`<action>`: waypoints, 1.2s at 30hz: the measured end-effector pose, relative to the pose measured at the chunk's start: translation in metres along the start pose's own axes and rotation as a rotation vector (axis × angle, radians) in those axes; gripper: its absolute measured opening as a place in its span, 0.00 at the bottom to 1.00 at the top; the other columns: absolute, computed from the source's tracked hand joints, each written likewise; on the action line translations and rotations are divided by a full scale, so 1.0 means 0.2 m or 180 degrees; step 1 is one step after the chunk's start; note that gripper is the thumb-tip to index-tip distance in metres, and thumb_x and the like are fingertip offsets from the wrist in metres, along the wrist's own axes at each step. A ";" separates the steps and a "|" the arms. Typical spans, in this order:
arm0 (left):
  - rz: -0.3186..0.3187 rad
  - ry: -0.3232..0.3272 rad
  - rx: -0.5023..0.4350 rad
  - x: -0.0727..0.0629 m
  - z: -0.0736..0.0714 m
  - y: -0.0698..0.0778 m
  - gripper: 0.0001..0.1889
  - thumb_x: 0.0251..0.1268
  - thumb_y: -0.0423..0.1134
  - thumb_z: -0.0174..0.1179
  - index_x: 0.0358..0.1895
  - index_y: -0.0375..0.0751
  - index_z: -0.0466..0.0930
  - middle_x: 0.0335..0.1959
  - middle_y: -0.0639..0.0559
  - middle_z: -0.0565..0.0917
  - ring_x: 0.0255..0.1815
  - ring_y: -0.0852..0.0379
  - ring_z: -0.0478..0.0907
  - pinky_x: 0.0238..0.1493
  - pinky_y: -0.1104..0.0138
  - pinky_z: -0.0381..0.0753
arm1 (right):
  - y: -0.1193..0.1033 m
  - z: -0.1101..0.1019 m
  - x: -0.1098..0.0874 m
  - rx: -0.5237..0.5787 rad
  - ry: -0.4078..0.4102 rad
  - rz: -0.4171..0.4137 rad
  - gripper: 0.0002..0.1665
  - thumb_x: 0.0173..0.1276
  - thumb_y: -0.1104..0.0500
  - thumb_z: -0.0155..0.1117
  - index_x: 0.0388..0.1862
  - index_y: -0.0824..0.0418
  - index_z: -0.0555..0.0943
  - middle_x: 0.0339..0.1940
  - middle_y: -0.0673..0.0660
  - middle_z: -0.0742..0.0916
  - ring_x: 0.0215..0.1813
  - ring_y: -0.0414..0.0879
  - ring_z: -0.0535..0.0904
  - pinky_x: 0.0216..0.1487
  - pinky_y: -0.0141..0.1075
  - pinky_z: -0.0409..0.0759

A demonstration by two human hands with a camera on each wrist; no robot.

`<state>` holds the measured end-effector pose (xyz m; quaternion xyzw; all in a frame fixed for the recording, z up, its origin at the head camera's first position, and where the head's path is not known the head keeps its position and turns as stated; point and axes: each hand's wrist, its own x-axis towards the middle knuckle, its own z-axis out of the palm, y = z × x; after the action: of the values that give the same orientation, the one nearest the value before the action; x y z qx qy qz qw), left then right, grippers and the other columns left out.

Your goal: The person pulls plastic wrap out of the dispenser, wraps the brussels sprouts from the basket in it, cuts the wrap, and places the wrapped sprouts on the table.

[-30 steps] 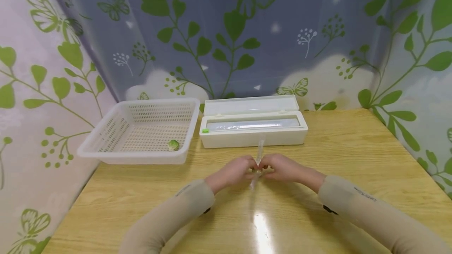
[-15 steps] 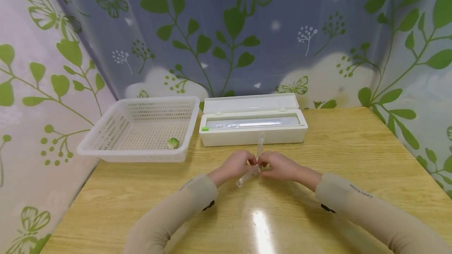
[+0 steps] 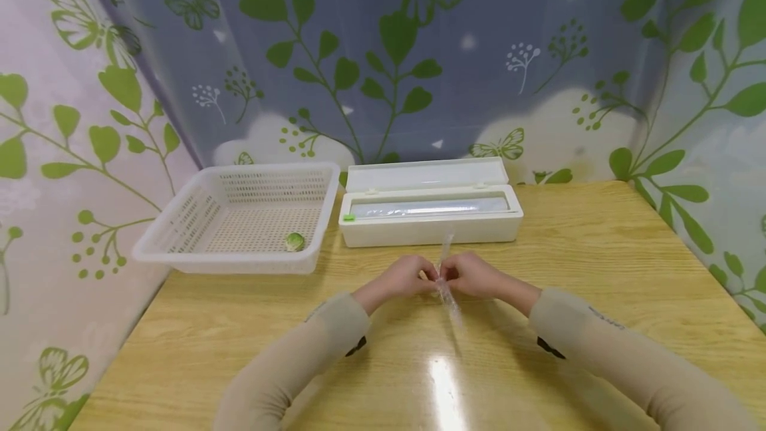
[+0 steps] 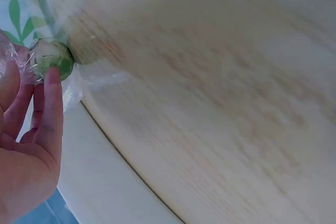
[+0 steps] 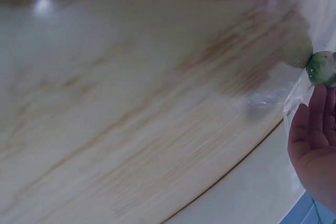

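Over the table, my left hand [image 3: 408,275] and right hand [image 3: 474,275] meet fingertip to fingertip at a strip of clear cling film [image 3: 450,306]. Both hands pinch the film, its ends sticking out beyond and toward me. Inside it sits a small green Brussels sprout [image 4: 52,60], seen in the left wrist view against the left fingertips. From the right wrist, the sprout [image 5: 320,68] shows at the right edge, just above the right fingers. In the head view, the fingers mostly hide the sprout.
Behind the hands stands a white cling film box [image 3: 431,234], lid raised, a film roll [image 3: 431,207] inside and a green slider [image 3: 350,217] at its left. A white perforated basket [image 3: 227,263] at left holds another Brussels sprout [image 3: 295,242]. A patterned curtain closes off the back.
The film's near end has swung left and then back right, now hanging toward me. Both hands stay together in almost the same spot, their fingers shifting slightly.
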<state>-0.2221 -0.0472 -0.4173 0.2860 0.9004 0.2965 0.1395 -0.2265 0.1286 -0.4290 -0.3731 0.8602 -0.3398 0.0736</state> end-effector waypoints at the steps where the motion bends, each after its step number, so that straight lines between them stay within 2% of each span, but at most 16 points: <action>1: -0.0008 0.0006 0.0005 0.00 0.00 0.00 0.04 0.55 0.38 0.61 0.28 0.41 0.81 0.28 0.56 0.80 0.23 0.63 0.69 0.23 0.74 0.69 | 0.00 0.00 0.00 -0.0032 0.0017 0.0005 0.07 0.53 0.67 0.65 0.23 0.61 0.75 0.21 0.48 0.79 0.25 0.37 0.72 0.27 0.29 0.72; 5: 0.0016 0.0068 0.0114 0.00 0.01 0.00 0.04 0.55 0.37 0.61 0.26 0.41 0.79 0.25 0.56 0.78 0.22 0.63 0.67 0.23 0.74 0.67 | -0.01 0.01 0.00 -0.0097 -0.0002 0.0019 0.09 0.51 0.68 0.65 0.27 0.62 0.73 0.19 0.47 0.76 0.23 0.36 0.69 0.24 0.28 0.71; 10: -0.0075 0.0176 0.0093 0.01 0.01 -0.02 0.07 0.53 0.35 0.62 0.29 0.38 0.73 0.24 0.54 0.76 0.23 0.63 0.69 0.23 0.74 0.69 | -0.03 0.00 -0.03 -0.0033 -0.0093 0.0068 0.17 0.47 0.65 0.69 0.35 0.66 0.72 0.23 0.49 0.80 0.28 0.40 0.75 0.30 0.32 0.74; 14: -0.0198 0.0309 0.0107 0.02 0.00 -0.03 0.11 0.51 0.35 0.64 0.30 0.37 0.70 0.23 0.54 0.73 0.21 0.61 0.68 0.21 0.74 0.69 | -0.04 0.00 -0.04 -0.0434 0.0006 0.0029 0.22 0.46 0.59 0.71 0.37 0.64 0.73 0.27 0.51 0.79 0.33 0.44 0.75 0.35 0.35 0.74; 17: -0.0231 0.0372 0.0137 0.02 -0.01 -0.03 0.11 0.50 0.35 0.64 0.26 0.37 0.69 0.21 0.54 0.71 0.20 0.61 0.66 0.19 0.74 0.66 | -0.05 0.01 -0.05 -0.0785 0.0094 -0.0123 0.20 0.49 0.59 0.69 0.40 0.64 0.74 0.31 0.52 0.79 0.35 0.46 0.75 0.36 0.36 0.74; 20: -0.0244 0.0406 0.0145 0.03 0.00 -0.04 0.10 0.49 0.34 0.65 0.22 0.37 0.72 0.19 0.54 0.72 0.18 0.62 0.66 0.18 0.74 0.65 | -0.06 0.01 -0.05 -0.0866 0.0137 -0.0333 0.15 0.53 0.61 0.66 0.41 0.62 0.77 0.35 0.52 0.80 0.37 0.46 0.76 0.37 0.36 0.75; 24: -0.0094 0.0382 0.0127 0.03 0.00 -0.04 0.05 0.50 0.33 0.64 0.23 0.36 0.80 0.21 0.52 0.78 0.21 0.62 0.72 0.21 0.75 0.70 | -0.06 0.00 -0.03 -0.0809 0.0166 -0.0472 0.09 0.57 0.61 0.64 0.37 0.59 0.79 0.35 0.51 0.80 0.37 0.45 0.76 0.36 0.35 0.75; 29: 0.0056 0.0246 0.0084 0.02 -0.01 -0.03 0.02 0.52 0.31 0.62 0.29 0.36 0.82 0.27 0.50 0.82 0.30 0.59 0.76 0.30 0.73 0.74 | -0.07 -0.01 -0.01 -0.0722 0.0135 -0.0493 0.06 0.58 0.62 0.62 0.36 0.60 0.80 0.32 0.51 0.79 0.33 0.42 0.76 0.32 0.31 0.75; 34: 0.0049 0.0130 0.0017 0.00 -0.01 -0.03 0.02 0.54 0.33 0.61 0.28 0.38 0.81 0.26 0.53 0.81 0.31 0.59 0.76 0.31 0.72 0.73 | -0.07 -0.02 -0.01 -0.0578 0.0045 -0.0419 0.01 0.59 0.64 0.61 0.30 0.61 0.79 0.28 0.49 0.79 0.30 0.40 0.75 0.30 0.30 0.75; 36: 0.0037 0.0111 -0.0036 0.00 -0.01 -0.03 0.02 0.54 0.33 0.61 0.29 0.38 0.81 0.27 0.52 0.81 0.32 0.59 0.76 0.31 0.72 0.73 | -0.07 -0.01 -0.02 -0.0668 0.0022 -0.0358 0.04 0.58 0.64 0.61 0.34 0.61 0.79 0.31 0.50 0.80 0.32 0.41 0.75 0.32 0.32 0.75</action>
<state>-0.2260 -0.0518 -0.4191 0.2852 0.8994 0.3074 0.1238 -0.2159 0.1257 -0.4180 -0.4253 0.8690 -0.2528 0.0119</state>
